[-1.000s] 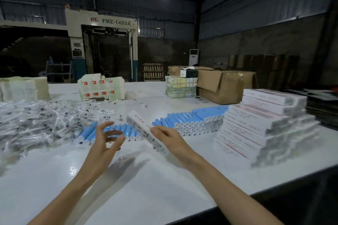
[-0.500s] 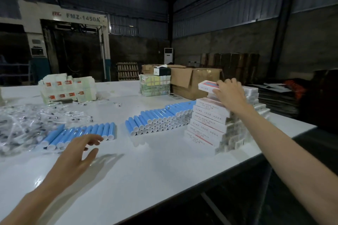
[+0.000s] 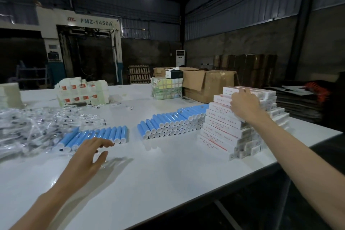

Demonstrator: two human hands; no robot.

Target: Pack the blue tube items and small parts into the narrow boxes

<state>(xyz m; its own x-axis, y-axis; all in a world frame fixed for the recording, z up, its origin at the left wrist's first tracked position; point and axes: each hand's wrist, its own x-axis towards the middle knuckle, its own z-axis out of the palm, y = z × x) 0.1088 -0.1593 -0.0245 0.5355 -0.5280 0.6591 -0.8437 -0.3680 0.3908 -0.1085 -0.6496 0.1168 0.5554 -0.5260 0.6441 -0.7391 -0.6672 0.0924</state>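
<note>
A short row of blue tubes [image 3: 97, 135] lies on the white table [image 3: 168, 170] at centre left. A longer stacked bank of blue tubes [image 3: 173, 120] runs to the right of it. My left hand [image 3: 87, 157] hovers open just in front of the short row, fingers spread, holding nothing. A stepped stack of narrow white boxes [image 3: 229, 132] with red print stands at the right. My right hand [image 3: 244, 104] rests with straight fingers on the upper boxes of that stack. A heap of small parts in clear bags [image 3: 33, 125] covers the left of the table.
Flat white cartons [image 3: 82, 92] are piled at the back left, a bundled pack [image 3: 166, 88] and an open cardboard box [image 3: 207, 84] at the back centre. The table's edge runs diagonally at the lower right, with dark floor beyond. A large machine stands behind.
My right hand carried the packed narrow box from the centre to the stack at the right and now rests there. My left hand let go and moved toward the short row of tubes.
</note>
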